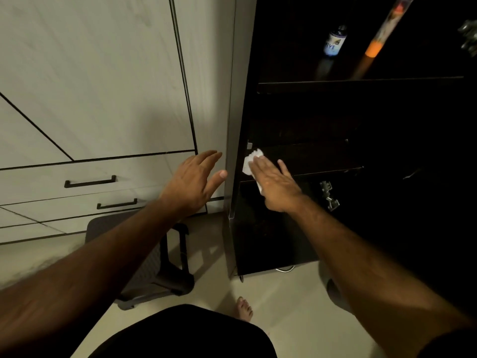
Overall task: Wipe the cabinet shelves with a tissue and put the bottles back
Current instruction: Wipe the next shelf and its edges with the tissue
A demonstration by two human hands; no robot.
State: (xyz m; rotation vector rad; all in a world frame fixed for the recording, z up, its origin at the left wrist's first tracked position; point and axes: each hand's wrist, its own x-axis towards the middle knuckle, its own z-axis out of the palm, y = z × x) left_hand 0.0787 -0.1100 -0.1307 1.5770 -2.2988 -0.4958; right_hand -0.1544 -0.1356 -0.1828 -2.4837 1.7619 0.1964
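Note:
My right hand (275,183) lies flat with straight fingers on a white tissue (250,161), pressing it onto the left end of a dark lower shelf (322,157) inside the open black cabinet. My left hand (195,183) hovers open beside the cabinet's grey side edge (232,140), holding nothing. On the upper shelf (361,81) stands a dark bottle with a blue-white label (334,42), and beside it a tall tube with an orange band (379,40) leans to the right.
White drawers with black handles (90,182) fill the left wall. A dark folded stool (154,262) stands on the pale floor below my left arm. A metal hinge (329,195) sits inside the cabinet. My bare foot (244,308) is near the cabinet base.

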